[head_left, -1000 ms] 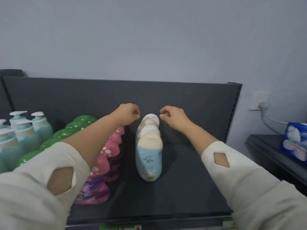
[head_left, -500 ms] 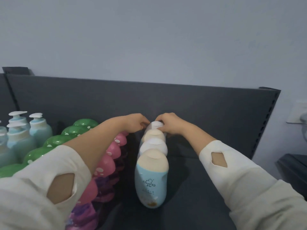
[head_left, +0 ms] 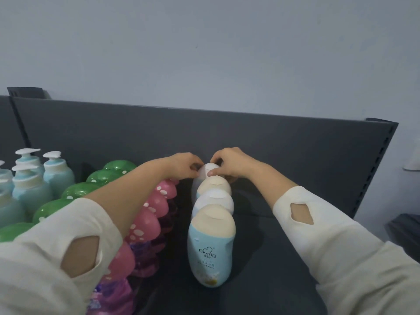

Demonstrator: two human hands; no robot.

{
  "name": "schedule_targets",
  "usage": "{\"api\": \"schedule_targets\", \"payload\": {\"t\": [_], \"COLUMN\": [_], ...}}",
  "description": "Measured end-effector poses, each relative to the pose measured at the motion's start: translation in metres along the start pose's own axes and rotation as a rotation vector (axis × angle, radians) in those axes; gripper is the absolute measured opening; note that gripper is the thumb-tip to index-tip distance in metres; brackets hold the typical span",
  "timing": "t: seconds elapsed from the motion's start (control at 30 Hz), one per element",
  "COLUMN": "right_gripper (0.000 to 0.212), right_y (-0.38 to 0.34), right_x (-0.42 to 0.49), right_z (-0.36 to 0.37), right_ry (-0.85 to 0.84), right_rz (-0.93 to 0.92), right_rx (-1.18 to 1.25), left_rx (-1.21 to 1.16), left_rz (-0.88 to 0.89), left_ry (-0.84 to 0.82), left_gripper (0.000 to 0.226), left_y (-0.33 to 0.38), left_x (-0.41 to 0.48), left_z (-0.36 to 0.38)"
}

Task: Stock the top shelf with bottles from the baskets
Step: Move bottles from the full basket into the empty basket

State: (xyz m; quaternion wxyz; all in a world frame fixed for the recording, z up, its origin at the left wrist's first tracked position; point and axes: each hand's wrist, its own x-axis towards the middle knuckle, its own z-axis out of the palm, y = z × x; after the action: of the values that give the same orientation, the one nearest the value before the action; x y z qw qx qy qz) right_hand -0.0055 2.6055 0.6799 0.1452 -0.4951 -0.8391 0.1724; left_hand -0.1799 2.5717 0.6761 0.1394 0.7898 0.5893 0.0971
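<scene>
A single-file row of several pale blue bottles with cream or white caps stands on the dark grey top shelf [head_left: 272, 258]; the front bottle [head_left: 211, 246] faces me. At the far end, against the back panel, is the rearmost bottle [head_left: 208, 170] with a white cap. My left hand [head_left: 184, 164] pinches its cap from the left and my right hand [head_left: 229, 163] pinches it from the right. Both hands' fingers are curled onto that cap. The bottle's body is hidden behind the row.
Left of this row stand a row of pink-capped purple bottles [head_left: 154, 205], a row of green-capped bottles [head_left: 100, 178] and teal pump bottles [head_left: 34, 185]. The shelf's back panel [head_left: 295, 144] rises behind. Bare shelf lies to the right, ending at a perforated upright [head_left: 377, 169].
Both hands closed in on the rearmost bottle's cap from either side, and now pinch it. The view moved closer to the shelf.
</scene>
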Motion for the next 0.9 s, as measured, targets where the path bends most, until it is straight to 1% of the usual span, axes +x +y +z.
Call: {"api": "schedule_targets", "payload": {"t": [0.1, 0.2, 0.27, 0.3, 0.37, 0.47, 0.53, 0.6, 0.7, 0.8, 0.9], "right_gripper": [0.037, 0.021, 0.020, 0.021, 0.022, 0.026, 0.030, 0.033, 0.030, 0.030, 0.035], "right_y": [-0.002, -0.001, -0.002, -0.004, -0.011, -0.016, -0.016, -0.017, -0.022, -0.027, -0.032], "right_x": [-0.006, -0.015, -0.025, -0.030, -0.042, -0.056, -0.058, -0.058, -0.056, -0.054, -0.050], "right_z": [-0.002, -0.007, -0.011, -0.012, -0.013, -0.012, -0.011, -0.009, -0.006, -0.003, 0.002], "right_ry": [0.074, 0.164, 0.231, 0.217, 0.112, -0.037, -0.086, -0.101, -0.079, -0.058, -0.029], "right_rz": [0.008, 0.023, 0.027, 0.024, 0.025, 0.073, 0.121, 0.150, 0.126, 0.107, 0.099], "right_rx": [-0.014, -0.093, -0.118, -0.075, 0.036, 0.066, 0.093, 0.145, 0.151, 0.135, 0.093], "left_rx": [0.024, -0.017, -0.046, -0.056, -0.051, -0.040, 0.001, 0.058, 0.084, 0.078, 0.059], "left_rz": [-0.003, -0.001, 0.027, 0.049, 0.095, 0.135, 0.154, 0.159, 0.136, 0.117, 0.103], "left_ry": [0.014, 0.077, 0.142, 0.167, 0.170, 0.043, -0.034, -0.011, 0.095, 0.105, 0.098], "left_gripper": [0.036, 0.036, 0.032, 0.029, 0.026, 0.030, 0.033, 0.031, 0.030, 0.029, 0.030], "left_y": [0.003, 0.004, 0.006, 0.008, 0.012, 0.015, 0.017, 0.019, 0.019, 0.013, 0.008], "left_x": [-0.003, -0.009, -0.015, -0.018, -0.025, -0.033, -0.035, -0.033, -0.031, -0.031, -0.034], "left_z": [0.000, -0.002, -0.004, -0.005, -0.007, -0.005, 0.000, 0.006, 0.011, 0.009, 0.006]}}
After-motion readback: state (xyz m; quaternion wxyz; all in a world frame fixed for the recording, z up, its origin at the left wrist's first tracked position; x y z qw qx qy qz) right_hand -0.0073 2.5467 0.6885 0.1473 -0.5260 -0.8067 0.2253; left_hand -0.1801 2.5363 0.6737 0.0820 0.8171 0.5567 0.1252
